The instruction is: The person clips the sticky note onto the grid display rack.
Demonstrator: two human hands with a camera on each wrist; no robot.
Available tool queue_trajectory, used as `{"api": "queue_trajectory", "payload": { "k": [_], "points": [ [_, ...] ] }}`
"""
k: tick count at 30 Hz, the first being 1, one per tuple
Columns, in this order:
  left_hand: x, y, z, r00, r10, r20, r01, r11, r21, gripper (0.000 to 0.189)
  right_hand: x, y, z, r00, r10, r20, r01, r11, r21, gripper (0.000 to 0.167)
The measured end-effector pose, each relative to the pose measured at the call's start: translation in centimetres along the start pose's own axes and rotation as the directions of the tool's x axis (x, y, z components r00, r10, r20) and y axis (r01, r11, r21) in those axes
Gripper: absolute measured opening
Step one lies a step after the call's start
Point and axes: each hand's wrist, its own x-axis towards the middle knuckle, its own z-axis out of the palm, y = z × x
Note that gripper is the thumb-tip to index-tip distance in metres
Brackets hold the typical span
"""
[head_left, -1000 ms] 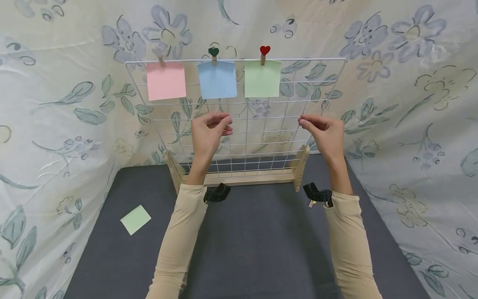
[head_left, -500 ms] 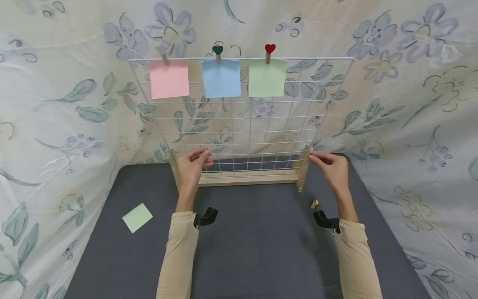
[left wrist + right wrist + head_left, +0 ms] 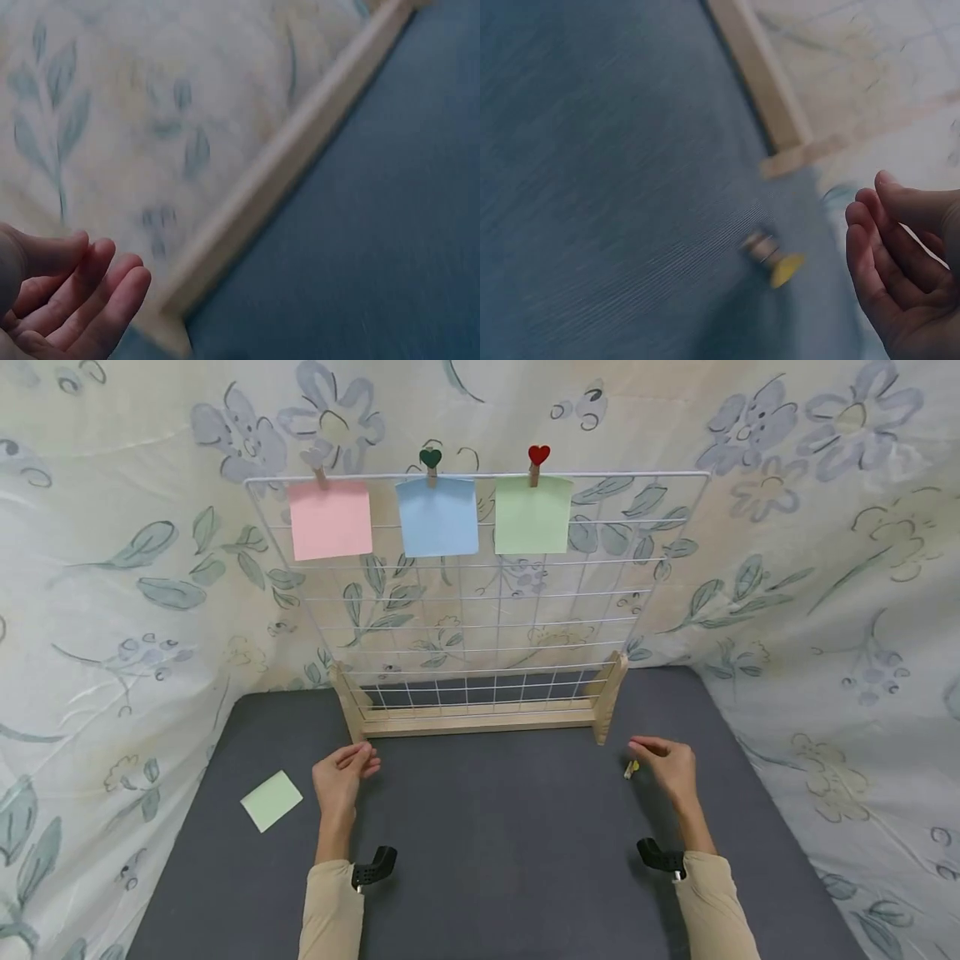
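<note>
My left hand [image 3: 339,783] hovers over the dark table with nothing in it, fingers loosely bent. Right of it in the head view than anything else on that side is no note; a pale green sticky note [image 3: 272,801] lies to its left. My right hand [image 3: 669,768], also holding nothing, is just above and right of a small wooden clothespin with a yellow top [image 3: 632,769]. That clothespin [image 3: 763,249] lies on the table in the right wrist view, apart from the fingers [image 3: 862,251]. Loosely bent fingers [image 3: 112,307] show in the left wrist view.
A white wire grid [image 3: 480,581] stands in a wooden base [image 3: 480,723] at the back. Pink [image 3: 331,522], blue [image 3: 438,518] and green [image 3: 532,517] notes hang from its top bar by heart clothespins. Behind is a floral cloth [image 3: 862,635].
Both hands have come down and back from in front of the grid to low over the table. The left also moved left, the right slightly right toward the yellow-topped clothespin.
</note>
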Motion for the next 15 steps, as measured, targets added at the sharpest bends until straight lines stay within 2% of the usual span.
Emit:
{"api": "queue_trajectory", "payload": {
  "k": [5,10,12,15],
  "points": [
    [-0.6,-2.8,-3.2,0.996,-0.047,-0.073,0.048,0.999,0.016,0.027,-1.3,2.3,0.3,0.996,0.086,-0.027,-0.086,0.996,-0.012,0.027],
    [-1.1,-4.6,-5.8,0.986,-0.097,-0.138,0.100,0.995,0.015,0.030,-1.7,3.4,0.8,0.991,0.115,-0.068,-0.116,0.993,-0.008,0.028],
    [-1.1,-5.1,-7.0,0.978,-0.111,-0.179,0.114,0.994,0.005,0.030,-1.6,3.6,1.1,0.990,0.117,-0.081,-0.117,0.993,0.005,0.028],
    [-0.8,-5.5,-9.0,0.956,-0.118,-0.268,0.119,0.993,-0.013,0.029,-1.5,3.7,1.3,0.988,0.126,-0.086,-0.125,0.992,0.018,0.029]
  ]
}}
